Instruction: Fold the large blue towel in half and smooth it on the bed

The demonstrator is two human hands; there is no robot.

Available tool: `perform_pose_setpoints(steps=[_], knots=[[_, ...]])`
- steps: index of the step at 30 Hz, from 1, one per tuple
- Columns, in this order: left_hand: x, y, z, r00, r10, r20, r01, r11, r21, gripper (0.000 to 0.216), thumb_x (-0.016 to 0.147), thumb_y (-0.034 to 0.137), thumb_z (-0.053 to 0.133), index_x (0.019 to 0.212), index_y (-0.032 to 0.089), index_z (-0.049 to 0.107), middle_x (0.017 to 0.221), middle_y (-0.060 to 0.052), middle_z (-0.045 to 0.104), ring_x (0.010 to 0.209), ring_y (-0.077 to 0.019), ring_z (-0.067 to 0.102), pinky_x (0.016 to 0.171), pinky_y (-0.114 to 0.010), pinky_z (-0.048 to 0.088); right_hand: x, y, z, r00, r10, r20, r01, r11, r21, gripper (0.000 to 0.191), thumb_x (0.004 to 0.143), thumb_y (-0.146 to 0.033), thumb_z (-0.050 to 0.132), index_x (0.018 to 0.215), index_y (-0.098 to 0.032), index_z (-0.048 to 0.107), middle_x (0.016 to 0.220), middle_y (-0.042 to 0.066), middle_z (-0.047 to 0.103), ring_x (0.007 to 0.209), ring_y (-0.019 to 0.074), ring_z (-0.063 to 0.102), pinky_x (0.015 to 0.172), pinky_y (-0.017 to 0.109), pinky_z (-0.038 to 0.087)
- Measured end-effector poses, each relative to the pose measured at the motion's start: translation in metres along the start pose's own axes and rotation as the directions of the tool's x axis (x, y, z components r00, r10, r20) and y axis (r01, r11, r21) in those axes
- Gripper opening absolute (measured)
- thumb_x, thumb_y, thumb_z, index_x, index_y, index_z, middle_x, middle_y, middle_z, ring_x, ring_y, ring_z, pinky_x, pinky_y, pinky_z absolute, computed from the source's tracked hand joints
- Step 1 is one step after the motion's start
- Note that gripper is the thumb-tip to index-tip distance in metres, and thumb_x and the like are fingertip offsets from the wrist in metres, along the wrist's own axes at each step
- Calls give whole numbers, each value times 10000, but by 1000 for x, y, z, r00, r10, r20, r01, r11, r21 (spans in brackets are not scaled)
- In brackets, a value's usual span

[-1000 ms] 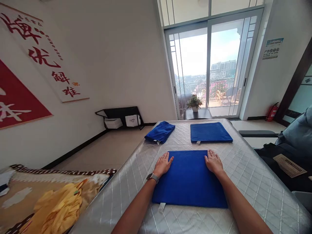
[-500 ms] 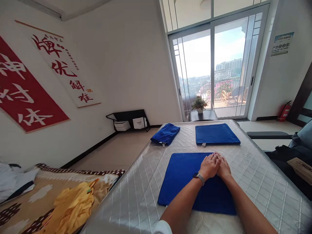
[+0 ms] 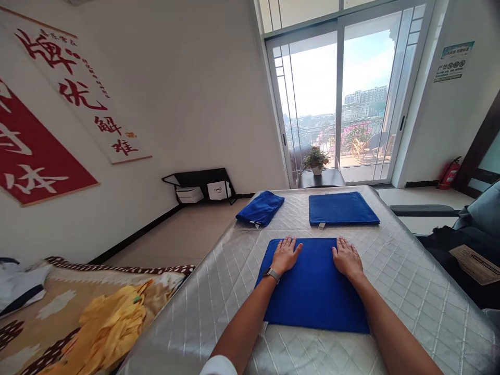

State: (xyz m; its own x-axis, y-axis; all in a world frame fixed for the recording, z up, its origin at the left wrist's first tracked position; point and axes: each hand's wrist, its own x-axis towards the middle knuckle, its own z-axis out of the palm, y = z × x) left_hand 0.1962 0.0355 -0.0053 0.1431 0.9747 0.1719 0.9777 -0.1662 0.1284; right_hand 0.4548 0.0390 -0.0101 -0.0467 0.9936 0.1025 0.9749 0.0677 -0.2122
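Observation:
A blue cloth [image 3: 316,291], folded into a flat rectangle, lies on the silver quilted table cover [image 3: 406,307] in front of me. My left hand [image 3: 286,255], with a watch at the wrist, rests flat on its far left part, fingers stretched forward and thumb apart. On the far right corner lies my right hand [image 3: 348,258], palm down with fingers extended. Farther back are a second flat folded blue cloth [image 3: 344,208] on the right and a smaller, looser folded blue cloth [image 3: 261,208] on the left, each showing a white tag.
To the left, a yellow cloth [image 3: 113,323] lies crumpled on a patterned brown blanket [image 3: 58,297]. A potted plant [image 3: 316,160] stands on a chair beyond the table's far edge. At right are a dark armchair [image 3: 476,219] and a piece of cardboard [image 3: 474,264].
My left hand has slid left across the cloth, away from my right hand, which stays at the far right corner. The hands were together before. The view has shifted slightly.

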Motion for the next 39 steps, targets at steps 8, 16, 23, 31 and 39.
perform_pose_setpoints(steps=[8, 16, 23, 31, 39], knots=[[-11, -49, -7, 991, -131, -30, 131, 991, 3, 823, 979, 669, 81, 1512, 109, 364, 1579, -137, 349, 1483, -260, 256, 1195, -425, 229, 1, 0, 0, 999, 19, 29, -19, 1000, -21, 648, 994, -394, 196, 1565, -87, 224, 1628, 87, 225, 1501, 197, 161, 1213, 385, 85], [-11, -52, -4, 990, -125, -70, 122, 991, -49, 841, 972, 685, 109, 1503, 93, 381, 1561, -164, 373, 1469, -285, 289, 1191, -443, 240, 2, 0, 1, 999, 11, 33, -8, 997, -82, 645, 996, -390, 198, 1566, -88, 219, 1631, 84, 216, 1500, 190, 166, 1215, 379, 84], [-10, -63, -4, 991, -122, -51, 117, 988, -100, 848, 972, 682, 96, 1506, 86, 377, 1586, -151, 324, 1479, -273, 266, 1203, -423, 219, 3, 0, 0, 999, 13, 47, -8, 995, -102, 646, 1001, -401, 189, 1570, -96, 204, 1632, 82, 213, 1500, 187, 170, 1215, 375, 92], [-10, -69, 0, 990, -121, -68, 111, 986, -127, 835, 976, 671, 109, 1504, 82, 378, 1594, -151, 308, 1490, -271, 233, 1205, -417, 218, 2, -1, -1, 998, 17, 53, -10, 992, -125, 644, 1006, -412, 173, 1573, -109, 201, 1635, 67, 210, 1500, 185, 168, 1216, 373, 97], [-12, -65, -5, 990, -133, -56, 124, 982, -143, 831, 978, 663, 112, 1503, 77, 378, 1592, -154, 310, 1488, -274, 238, 1208, -424, 208, -1, -9, -11, 996, 51, 71, -38, 984, -172, 630, 1009, -403, 175, 1574, -126, 202, 1635, 65, 210, 1502, 185, 157, 1215, 381, 100]])
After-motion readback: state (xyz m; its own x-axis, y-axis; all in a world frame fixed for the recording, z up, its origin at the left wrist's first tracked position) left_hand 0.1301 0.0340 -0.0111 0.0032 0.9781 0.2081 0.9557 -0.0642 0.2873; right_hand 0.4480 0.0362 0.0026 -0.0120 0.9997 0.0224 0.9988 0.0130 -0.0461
